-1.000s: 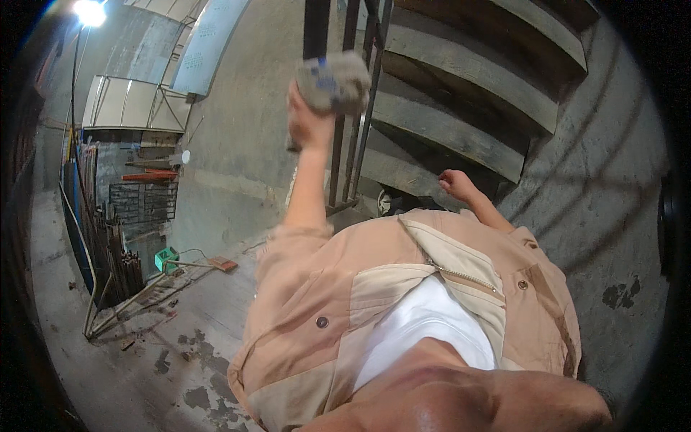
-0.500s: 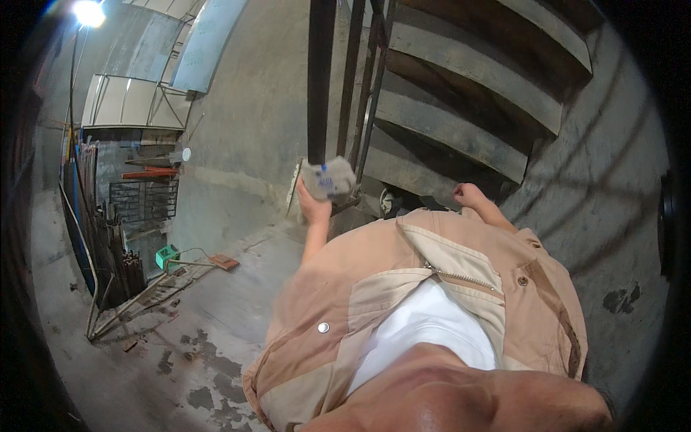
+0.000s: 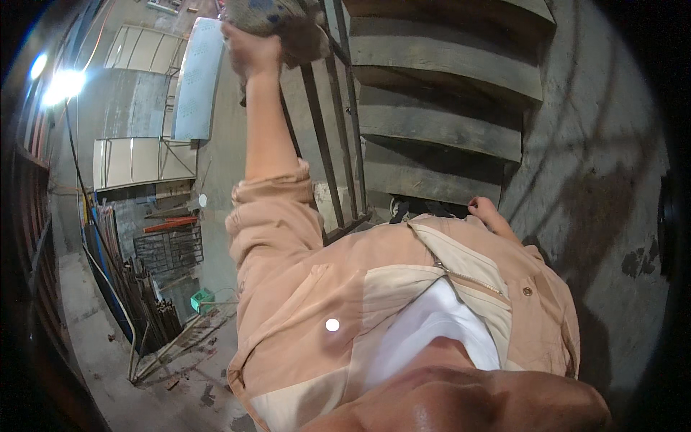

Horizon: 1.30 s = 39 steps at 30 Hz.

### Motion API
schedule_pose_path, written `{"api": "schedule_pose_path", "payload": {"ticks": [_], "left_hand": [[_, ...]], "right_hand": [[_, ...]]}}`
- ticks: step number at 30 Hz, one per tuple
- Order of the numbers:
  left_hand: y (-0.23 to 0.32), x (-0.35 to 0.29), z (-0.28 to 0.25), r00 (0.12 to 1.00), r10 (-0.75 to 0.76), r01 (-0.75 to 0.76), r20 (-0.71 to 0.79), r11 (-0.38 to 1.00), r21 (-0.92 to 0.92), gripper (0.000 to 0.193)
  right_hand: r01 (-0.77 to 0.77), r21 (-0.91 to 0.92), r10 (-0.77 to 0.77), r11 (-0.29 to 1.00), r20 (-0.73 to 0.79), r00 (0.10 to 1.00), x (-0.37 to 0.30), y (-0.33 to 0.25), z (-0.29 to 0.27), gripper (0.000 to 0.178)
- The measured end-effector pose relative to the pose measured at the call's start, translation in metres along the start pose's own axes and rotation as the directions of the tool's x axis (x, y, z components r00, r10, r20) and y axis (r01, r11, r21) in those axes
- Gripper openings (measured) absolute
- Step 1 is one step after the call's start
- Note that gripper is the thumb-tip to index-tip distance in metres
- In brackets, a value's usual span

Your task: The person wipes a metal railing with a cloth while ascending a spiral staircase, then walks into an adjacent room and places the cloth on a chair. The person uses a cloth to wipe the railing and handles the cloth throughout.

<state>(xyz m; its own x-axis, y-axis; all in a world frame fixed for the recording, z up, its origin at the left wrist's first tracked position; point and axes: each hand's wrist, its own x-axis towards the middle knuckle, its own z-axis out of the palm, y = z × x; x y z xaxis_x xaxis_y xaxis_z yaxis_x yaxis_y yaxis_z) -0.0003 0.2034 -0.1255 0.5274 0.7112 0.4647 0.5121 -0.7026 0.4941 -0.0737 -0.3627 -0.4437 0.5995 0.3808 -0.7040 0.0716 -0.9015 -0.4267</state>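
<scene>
- Grey, rough, stone-like lump (image 3: 277, 21) sits at the top of the view, just left of the dark metal stair railing (image 3: 335, 137), raised well above the person's chest.
- Left hand (image 3: 252, 50) is lifted high on an outstretched arm, its fingers curled closed around the underside of the lump, gripping it.
- Peach long-sleeved shirt (image 3: 288, 288) with a pale front panel covers the arm and chest, below the railing; the cuff sits at the forearm.
- Right hand (image 3: 486, 210) hangs low to the right of the railing's foot, near the bottom concrete step. It touches nothing that can be seen; the fingers look loosely curled, though how far they are closed cannot be told.
- Grey concrete stair steps (image 3: 439, 79) rise directly right of the railing.
- Dark metal grille and bundled bars (image 3: 162, 252) lie on the floor far left of the railing, beside a small green crate (image 3: 201, 299).
- Bright lamp (image 3: 65, 85) glares far to the left of the railing.
</scene>
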Motion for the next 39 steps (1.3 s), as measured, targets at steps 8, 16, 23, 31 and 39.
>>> {"api": "schedule_pose_path", "payload": {"ticks": [8,16,23,31,39], "left_hand": [[-0.007,0.001,0.002,0.999,-0.044,0.046,-0.019,0.995,0.085,0.081],[-0.087,-0.154,-0.011,0.995,-0.099,0.099,0.016,0.995,-0.023,0.094],[-0.204,-0.381,-0.045,0.898,-0.400,0.403,0.181,0.915,0.020,0.086],[-0.240,-0.446,-0.070,0.750,-0.575,0.583,0.328,0.808,0.083,0.078],[-0.146,-0.258,-0.026,0.979,-0.168,0.183,0.117,0.974,-0.137,0.088]], "right_hand": [[-0.038,-0.121,0.038,0.992,0.000,0.999,-0.006,0.009,-0.016,0.025],[0.158,-0.206,-0.146,0.966,0.073,0.987,0.010,-0.032,-0.003,0.023],[0.249,-0.290,-0.205,0.924,0.175,0.963,0.036,-0.056,0.005,0.020],[0.290,-0.260,-0.254,0.921,0.165,0.953,0.041,-0.096,0.007,0.022],[0.294,-0.214,-0.273,0.931,0.121,0.954,0.031,-0.070,-0.011,0.022]]}}
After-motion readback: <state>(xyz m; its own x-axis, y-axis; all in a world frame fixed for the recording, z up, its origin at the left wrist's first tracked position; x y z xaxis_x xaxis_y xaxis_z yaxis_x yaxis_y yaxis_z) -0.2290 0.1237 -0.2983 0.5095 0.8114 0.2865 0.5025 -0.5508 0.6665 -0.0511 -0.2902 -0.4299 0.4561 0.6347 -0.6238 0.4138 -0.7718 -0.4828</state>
